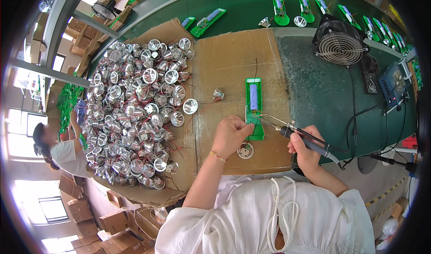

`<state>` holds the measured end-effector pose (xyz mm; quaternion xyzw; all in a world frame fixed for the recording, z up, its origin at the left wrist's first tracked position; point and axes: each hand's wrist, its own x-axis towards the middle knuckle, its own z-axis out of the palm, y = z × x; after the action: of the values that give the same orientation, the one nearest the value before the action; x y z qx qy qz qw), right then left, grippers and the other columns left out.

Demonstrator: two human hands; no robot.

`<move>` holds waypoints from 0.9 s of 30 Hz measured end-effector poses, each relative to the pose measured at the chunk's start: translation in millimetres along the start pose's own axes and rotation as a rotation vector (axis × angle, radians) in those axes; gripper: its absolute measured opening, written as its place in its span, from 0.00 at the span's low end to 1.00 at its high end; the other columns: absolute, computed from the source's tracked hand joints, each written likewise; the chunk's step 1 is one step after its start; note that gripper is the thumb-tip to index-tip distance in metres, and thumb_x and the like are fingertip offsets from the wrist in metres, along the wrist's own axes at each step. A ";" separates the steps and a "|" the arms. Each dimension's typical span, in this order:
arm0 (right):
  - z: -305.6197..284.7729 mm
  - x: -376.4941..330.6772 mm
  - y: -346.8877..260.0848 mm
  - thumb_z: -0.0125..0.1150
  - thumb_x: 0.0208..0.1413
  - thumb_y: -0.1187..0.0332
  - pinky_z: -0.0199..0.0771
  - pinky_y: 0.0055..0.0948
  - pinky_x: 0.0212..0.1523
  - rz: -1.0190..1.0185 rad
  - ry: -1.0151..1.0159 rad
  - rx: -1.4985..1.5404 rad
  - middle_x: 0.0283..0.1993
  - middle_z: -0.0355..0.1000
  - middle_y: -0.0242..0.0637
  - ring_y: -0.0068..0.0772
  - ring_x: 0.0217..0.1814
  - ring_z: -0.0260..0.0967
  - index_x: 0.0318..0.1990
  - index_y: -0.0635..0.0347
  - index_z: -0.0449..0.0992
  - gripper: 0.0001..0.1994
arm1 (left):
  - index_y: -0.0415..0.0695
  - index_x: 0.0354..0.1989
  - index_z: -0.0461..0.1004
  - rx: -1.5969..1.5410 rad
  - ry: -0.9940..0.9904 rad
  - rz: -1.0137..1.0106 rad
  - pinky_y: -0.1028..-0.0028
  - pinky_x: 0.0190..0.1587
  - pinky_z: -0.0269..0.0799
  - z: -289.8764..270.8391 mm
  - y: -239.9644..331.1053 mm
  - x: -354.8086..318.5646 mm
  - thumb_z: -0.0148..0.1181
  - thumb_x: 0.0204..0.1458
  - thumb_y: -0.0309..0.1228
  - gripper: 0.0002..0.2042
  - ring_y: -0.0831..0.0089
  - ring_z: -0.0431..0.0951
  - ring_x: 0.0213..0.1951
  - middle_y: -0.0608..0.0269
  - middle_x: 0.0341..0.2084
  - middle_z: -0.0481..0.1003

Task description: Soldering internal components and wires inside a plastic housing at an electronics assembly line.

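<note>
A green plastic housing (255, 130) lies on the cardboard in front of me, with a blue cylindrical battery (254, 97) and thin wires in it. My left hand (231, 135) is closed in a pinch at the housing's left edge; what its fingertips hold is too small to make out. In my right hand (306, 150) is a soldering iron (310, 144) with a thin curved metal tube along it. Its tip points at the wires below the battery. A round silver lamp reflector (245, 151) rests just below my left hand, beside the housing's near end.
A large heap of silver lamp reflectors (134, 114) covers the cardboard (224, 52) on the left; one loose reflector (218, 94) lies nearer. A fan (340, 47) and a blue soldering station (394, 85) stand at right. Several green housings (280, 13) line the far side. Another person (67, 153) is at left.
</note>
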<state>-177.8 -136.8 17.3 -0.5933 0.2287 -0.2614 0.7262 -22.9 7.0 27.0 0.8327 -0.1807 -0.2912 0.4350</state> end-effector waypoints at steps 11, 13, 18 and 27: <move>-15.4 3.7 3.4 0.57 0.50 0.73 0.65 0.18 0.18 -0.011 0.027 0.023 0.19 0.68 0.37 0.19 0.17 0.64 0.28 0.64 0.64 0.08 | 0.34 0.16 0.72 -0.053 0.044 0.086 0.74 0.25 0.64 3.7 -11.3 3.0 0.62 0.40 0.30 0.11 0.73 0.70 0.22 0.59 0.20 0.69; -23.8 6.6 3.3 0.57 0.50 0.72 0.65 0.17 0.18 -0.034 0.071 0.021 0.19 0.67 0.37 0.19 0.17 0.63 0.28 0.64 0.63 0.08 | 0.35 0.15 0.72 -0.041 0.045 0.088 0.74 0.25 0.64 3.6 -9.4 0.5 0.62 0.40 0.30 0.11 0.73 0.70 0.22 0.59 0.20 0.69; -48.5 15.1 4.6 0.55 0.51 0.71 0.58 0.14 0.14 -0.104 0.180 -0.032 0.17 0.66 0.35 0.17 0.14 0.60 0.28 0.62 0.62 0.08 | 0.35 0.16 0.73 0.027 0.016 0.000 0.74 0.26 0.64 1.2 1.6 -4.0 0.62 0.41 0.30 0.11 0.73 0.70 0.23 0.59 0.20 0.70; -78.7 25.5 9.2 0.55 0.51 0.72 0.60 0.15 0.16 -0.137 0.263 -0.050 0.17 0.66 0.36 0.18 0.15 0.61 0.28 0.63 0.62 0.08 | 0.37 0.26 0.75 0.301 -0.063 -0.011 0.76 0.25 0.69 -7.5 16.4 -16.7 0.56 0.46 0.32 0.09 0.73 0.75 0.20 0.60 0.15 0.75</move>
<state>-208.0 -210.4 -7.3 -0.5862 0.2874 -0.3799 0.6553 -31.6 11.8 49.5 0.8800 -0.2312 -0.2893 0.2975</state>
